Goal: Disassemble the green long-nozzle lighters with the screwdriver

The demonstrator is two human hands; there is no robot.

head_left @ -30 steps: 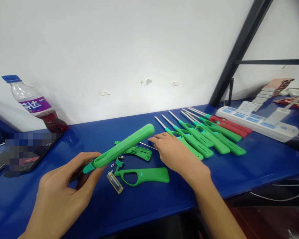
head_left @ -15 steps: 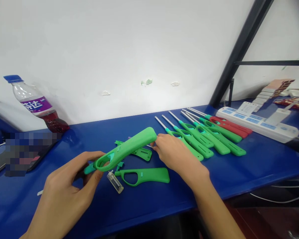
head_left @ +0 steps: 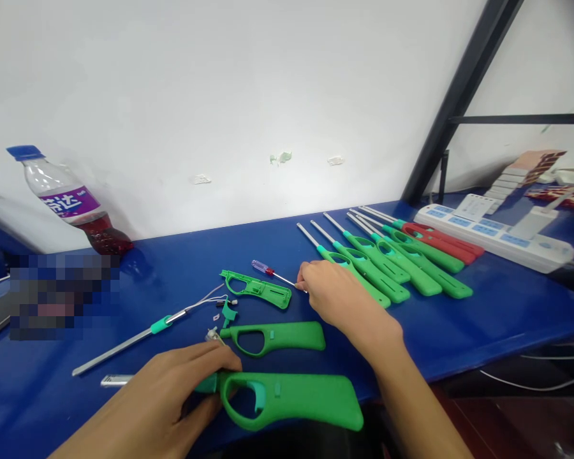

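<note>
Since the earlier frame, the green lighter (head_left: 316, 401) has come down from above the loose parts to the near side of the outer casing (head_left: 294, 338), which lies on the worktop (head_left: 459, 325). The left hand (head_left: 176, 382) has its grip wrapped about the lighter's neck, to the casing's near left. Beyond the casing lies an open half-shell (head_left: 275, 294), and farther beyond it a screwdriver (head_left: 262, 267); the right hand's (head_left: 337, 293) grip is narrow, pinching its shaft near the tip. Left of the casing are a teal trigger (head_left: 228, 312) and a wired metal tube (head_left: 124, 345). More lighters (head_left: 421, 271) lie beyond the casing, to its right.
</note>
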